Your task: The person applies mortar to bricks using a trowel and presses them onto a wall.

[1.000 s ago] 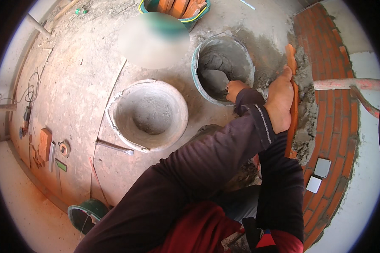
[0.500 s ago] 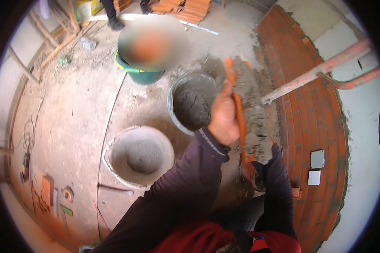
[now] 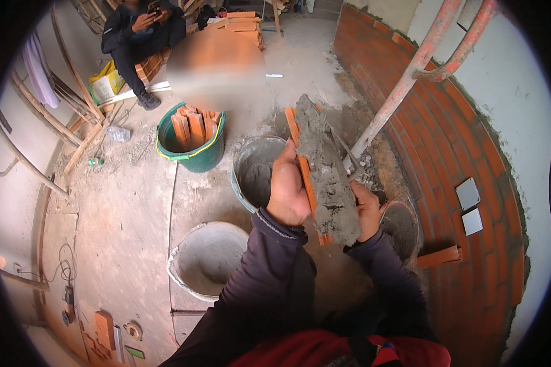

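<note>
My left hand (image 3: 289, 189) grips a thin orange brick tile (image 3: 306, 177) along its left edge, with the thumb up. A thick, rough layer of grey mortar (image 3: 330, 183) covers the tile's upturned face. On the other side my right hand (image 3: 365, 211) is closed beside the mortar. It holds a trowel (image 3: 347, 148), whose thin grey blade shows past the mortar's right edge; its handle is hidden. Below and left of the tile stands a bucket of mortar (image 3: 251, 177), partly covered by my left hand.
A pale bucket (image 3: 172, 263) holds grey material. Brick tiles stand in a green bucket (image 3: 196, 160). At right are a brick-faced wall (image 3: 453, 177), a slanting metal pole (image 3: 404, 79) and another mortar container (image 3: 410, 214). A person (image 3: 141, 37) sits at the far left holding a phone.
My view has tilted up, bringing the seated person and green bucket into fuller sight. The mortared tile appears further left, and my right hand, hidden before, now shows beside it with the trowel.
</note>
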`<action>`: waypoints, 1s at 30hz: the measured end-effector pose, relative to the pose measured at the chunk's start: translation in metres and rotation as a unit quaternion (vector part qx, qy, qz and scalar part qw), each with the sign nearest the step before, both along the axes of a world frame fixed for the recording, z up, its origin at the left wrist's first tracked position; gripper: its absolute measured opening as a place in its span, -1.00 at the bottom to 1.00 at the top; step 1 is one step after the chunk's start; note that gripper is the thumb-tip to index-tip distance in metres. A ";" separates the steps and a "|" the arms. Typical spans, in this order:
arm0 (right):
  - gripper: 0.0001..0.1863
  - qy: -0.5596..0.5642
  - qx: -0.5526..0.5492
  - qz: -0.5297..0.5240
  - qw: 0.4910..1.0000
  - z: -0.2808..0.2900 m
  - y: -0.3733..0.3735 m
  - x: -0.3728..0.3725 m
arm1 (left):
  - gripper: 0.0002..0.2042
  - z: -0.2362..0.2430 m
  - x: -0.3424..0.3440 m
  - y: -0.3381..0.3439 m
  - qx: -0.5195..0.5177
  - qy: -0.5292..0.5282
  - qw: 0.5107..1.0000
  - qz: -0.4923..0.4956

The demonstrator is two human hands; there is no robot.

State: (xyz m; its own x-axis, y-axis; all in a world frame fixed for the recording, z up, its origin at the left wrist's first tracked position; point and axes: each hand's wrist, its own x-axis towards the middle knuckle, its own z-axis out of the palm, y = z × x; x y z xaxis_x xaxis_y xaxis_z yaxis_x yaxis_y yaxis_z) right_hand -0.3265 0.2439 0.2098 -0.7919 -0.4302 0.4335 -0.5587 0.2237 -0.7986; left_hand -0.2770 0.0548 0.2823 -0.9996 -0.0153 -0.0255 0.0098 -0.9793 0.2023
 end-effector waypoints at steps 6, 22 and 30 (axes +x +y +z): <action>-0.75 -0.197 -0.193 -0.004 0.961 -0.035 -0.013 0.009 | -0.54 0.002 0.001 0.006 0.012 0.011 0.999 -0.036; -0.80 -0.073 0.087 -0.021 0.993 0.109 0.107 0.032 | -0.52 0.002 -0.006 0.012 -0.042 -0.019 0.999 0.017; -0.68 -0.032 0.356 0.029 0.934 0.229 0.082 0.026 | -0.51 0.006 -0.013 0.029 -0.047 -0.009 0.999 0.008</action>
